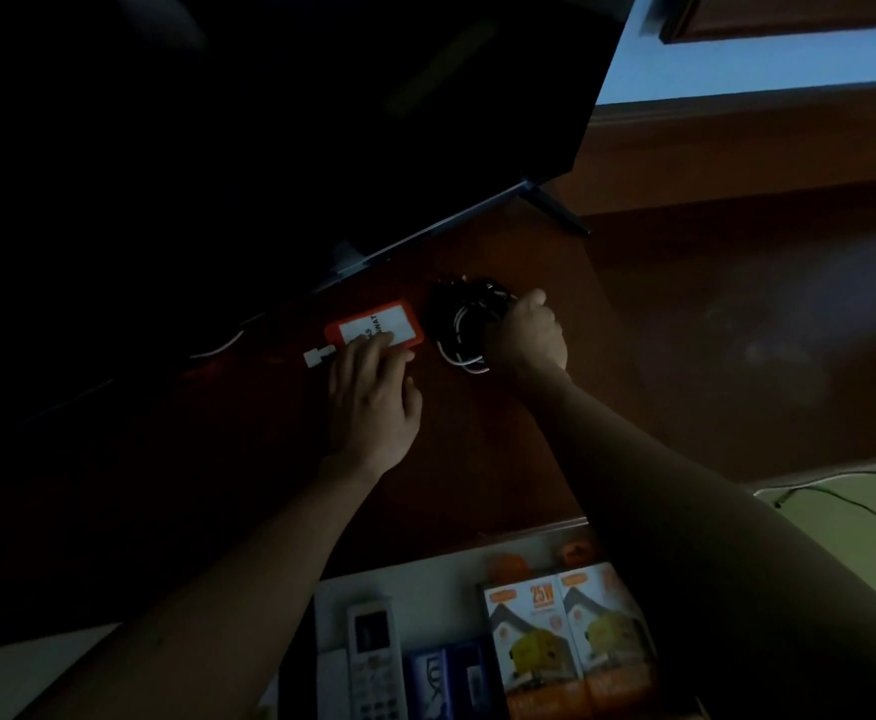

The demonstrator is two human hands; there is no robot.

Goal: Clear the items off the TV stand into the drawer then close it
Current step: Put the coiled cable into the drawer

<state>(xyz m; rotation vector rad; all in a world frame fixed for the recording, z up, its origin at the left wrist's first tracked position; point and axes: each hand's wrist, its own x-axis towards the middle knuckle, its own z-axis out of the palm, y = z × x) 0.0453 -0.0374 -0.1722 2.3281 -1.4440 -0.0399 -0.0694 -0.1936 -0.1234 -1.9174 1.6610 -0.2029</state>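
Note:
An orange card holder [373, 324] with a white label lies on the dark wooden TV stand [477, 449] just below the TV. My left hand [373, 402] rests on its near edge with fingers laid over it. To the right sits a coiled bundle of black and white cables [459, 324]. My right hand [527, 335] grips that bundle from its right side, fingers curled into the coil. The open drawer [425, 579] shows at the bottom of the view.
The drawer holds a white remote [373, 652], a blue box [446, 678] and two orange charger boxes [566, 641]. A large dark TV [269, 122] looms over the stand on its foot [555, 207]. A white cable [218, 348] trails left. The scene is very dim.

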